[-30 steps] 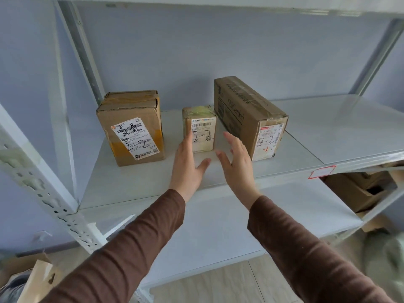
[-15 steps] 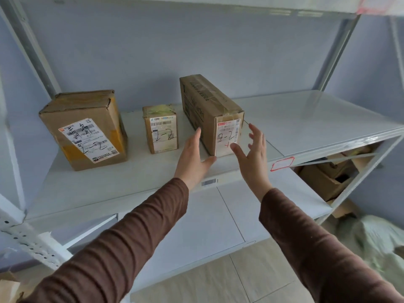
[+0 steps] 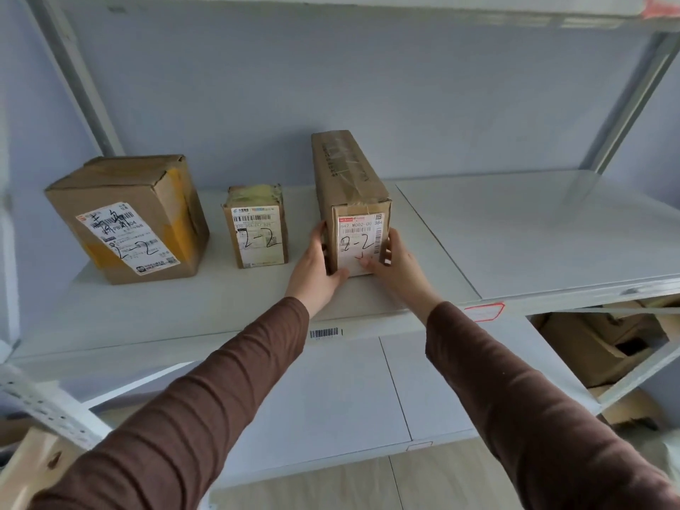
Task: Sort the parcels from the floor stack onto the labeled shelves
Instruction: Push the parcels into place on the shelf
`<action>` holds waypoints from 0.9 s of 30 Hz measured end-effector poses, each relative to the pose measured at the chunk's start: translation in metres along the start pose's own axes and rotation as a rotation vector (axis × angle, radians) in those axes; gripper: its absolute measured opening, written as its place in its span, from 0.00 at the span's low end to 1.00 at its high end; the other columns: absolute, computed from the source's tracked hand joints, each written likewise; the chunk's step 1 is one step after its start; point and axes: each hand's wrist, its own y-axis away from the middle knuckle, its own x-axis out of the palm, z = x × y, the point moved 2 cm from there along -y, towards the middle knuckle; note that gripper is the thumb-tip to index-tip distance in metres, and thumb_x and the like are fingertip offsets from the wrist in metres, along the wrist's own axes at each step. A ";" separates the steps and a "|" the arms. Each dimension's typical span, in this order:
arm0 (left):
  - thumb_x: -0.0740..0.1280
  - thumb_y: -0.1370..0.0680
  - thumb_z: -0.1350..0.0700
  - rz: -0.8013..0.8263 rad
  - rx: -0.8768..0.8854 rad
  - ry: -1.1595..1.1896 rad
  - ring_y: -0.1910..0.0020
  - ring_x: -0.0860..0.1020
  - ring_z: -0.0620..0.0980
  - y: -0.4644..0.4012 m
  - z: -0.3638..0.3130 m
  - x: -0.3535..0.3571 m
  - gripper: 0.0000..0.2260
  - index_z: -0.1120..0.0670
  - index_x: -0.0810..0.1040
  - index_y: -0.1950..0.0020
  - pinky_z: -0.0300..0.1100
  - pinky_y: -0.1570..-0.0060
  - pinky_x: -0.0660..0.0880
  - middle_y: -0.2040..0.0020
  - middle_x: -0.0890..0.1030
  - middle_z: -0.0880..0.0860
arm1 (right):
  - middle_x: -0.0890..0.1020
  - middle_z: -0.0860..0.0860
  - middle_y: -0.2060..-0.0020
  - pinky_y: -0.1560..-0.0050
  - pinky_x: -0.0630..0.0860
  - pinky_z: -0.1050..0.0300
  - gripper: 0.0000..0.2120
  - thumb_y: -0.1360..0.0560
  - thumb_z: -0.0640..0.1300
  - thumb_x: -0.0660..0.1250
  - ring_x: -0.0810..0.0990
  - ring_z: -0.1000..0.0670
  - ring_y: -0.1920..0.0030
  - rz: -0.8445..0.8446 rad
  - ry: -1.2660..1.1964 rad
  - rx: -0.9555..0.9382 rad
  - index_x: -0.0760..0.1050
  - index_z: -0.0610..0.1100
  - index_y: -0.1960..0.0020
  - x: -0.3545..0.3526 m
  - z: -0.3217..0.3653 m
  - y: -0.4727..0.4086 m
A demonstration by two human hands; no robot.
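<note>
I see the left hand (image 3: 315, 265) and right hand (image 3: 395, 265) gripping the long box (image 3: 353, 200) from both sides on the shelf (image 3: 533, 230).

Matt brown cardboard parcels (image 3: 351, 200) w/ glossy tape, on smooth white metal shelf (image 3: 533, 230)

A white metal shelf (image 3: 515, 230) is holding three brown cardboard boxes, all on its left half. A big box (image 3: 128, 219) is sitting near the left edge, turned a little. A small box (image 3: 256, 230) is standing just beside it, in the middle of the row. A long box (image 3: 349, 185) is lying with one short end facing the front edge and the other end reaching toward the back. Each box is showing a white label with "2-2" written on it. A barcode sticker (image 3: 324, 333) is sticking to the shelf's front edge, and a red-edged tag (image 3: 484, 311) too.
</note>
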 end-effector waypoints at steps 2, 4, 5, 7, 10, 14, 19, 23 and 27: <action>0.74 0.27 0.60 -0.006 -0.012 -0.023 0.39 0.80 0.50 -0.007 0.000 0.000 0.43 0.43 0.50 0.22 0.50 0.36 0.76 0.35 0.79 0.51 | 0.79 0.54 0.44 0.44 0.76 0.54 0.30 0.23 0.42 0.74 0.78 0.52 0.45 0.005 -0.004 -0.013 0.65 0.45 0.26 0.001 0.000 -0.009; 0.74 0.26 0.59 -0.018 -0.024 -0.050 0.40 0.80 0.51 -0.012 0.000 -0.001 0.43 0.44 0.49 0.22 0.49 0.36 0.75 0.36 0.80 0.51 | 0.79 0.54 0.44 0.44 0.75 0.54 0.30 0.23 0.41 0.73 0.78 0.53 0.46 0.011 0.007 -0.014 0.64 0.44 0.25 0.002 0.001 -0.016; 0.74 0.26 0.59 -0.022 -0.030 -0.063 0.40 0.80 0.52 -0.015 0.000 -0.001 0.43 0.45 0.49 0.21 0.48 0.36 0.75 0.36 0.80 0.50 | 0.79 0.53 0.44 0.44 0.76 0.53 0.31 0.23 0.41 0.73 0.78 0.52 0.46 0.013 0.014 -0.016 0.64 0.44 0.25 0.003 0.001 -0.019; 0.73 0.25 0.59 -0.024 -0.043 -0.081 0.40 0.80 0.53 -0.020 0.001 -0.002 0.42 0.47 0.50 0.20 0.44 0.38 0.74 0.37 0.81 0.51 | 0.80 0.53 0.44 0.41 0.77 0.51 0.31 0.24 0.41 0.73 0.79 0.50 0.44 0.016 0.015 -0.021 0.63 0.43 0.25 0.005 0.000 -0.025; 0.73 0.25 0.60 -0.031 -0.052 -0.105 0.41 0.80 0.54 -0.024 0.000 -0.005 0.42 0.48 0.50 0.20 0.39 0.44 0.71 0.37 0.81 0.52 | 0.79 0.53 0.44 0.41 0.76 0.51 0.31 0.23 0.41 0.73 0.79 0.50 0.44 0.014 0.029 -0.025 0.63 0.43 0.25 0.008 0.001 -0.030; 0.73 0.24 0.60 -0.040 -0.054 -0.121 0.42 0.80 0.54 -0.028 0.000 -0.008 0.41 0.50 0.50 0.20 0.37 0.47 0.69 0.39 0.81 0.53 | 0.78 0.54 0.44 0.45 0.71 0.58 0.32 0.23 0.40 0.72 0.77 0.52 0.45 0.010 0.042 -0.018 0.62 0.44 0.23 0.012 0.002 -0.034; 0.73 0.25 0.60 -0.031 -0.053 -0.126 0.41 0.81 0.55 -0.031 0.005 -0.009 0.41 0.49 0.51 0.20 0.39 0.45 0.72 0.38 0.81 0.53 | 0.80 0.50 0.38 0.43 0.72 0.57 0.32 0.22 0.40 0.71 0.77 0.52 0.43 -0.004 0.055 0.001 0.61 0.44 0.23 0.015 0.004 -0.034; 0.74 0.25 0.58 -0.013 -0.047 -0.116 0.37 0.79 0.57 -0.027 0.006 -0.014 0.43 0.49 0.49 0.19 0.42 0.39 0.72 0.32 0.78 0.56 | 0.80 0.51 0.39 0.40 0.77 0.50 0.32 0.22 0.41 0.71 0.80 0.48 0.41 -0.047 0.048 0.019 0.60 0.44 0.23 0.018 0.008 -0.028; 0.75 0.25 0.57 0.022 -0.022 -0.110 0.33 0.76 0.58 -0.018 0.002 -0.022 0.44 0.51 0.49 0.19 0.44 0.35 0.70 0.28 0.74 0.58 | 0.79 0.50 0.36 0.41 0.76 0.50 0.32 0.21 0.43 0.71 0.79 0.47 0.39 -0.080 0.074 0.036 0.60 0.45 0.23 0.019 0.017 -0.014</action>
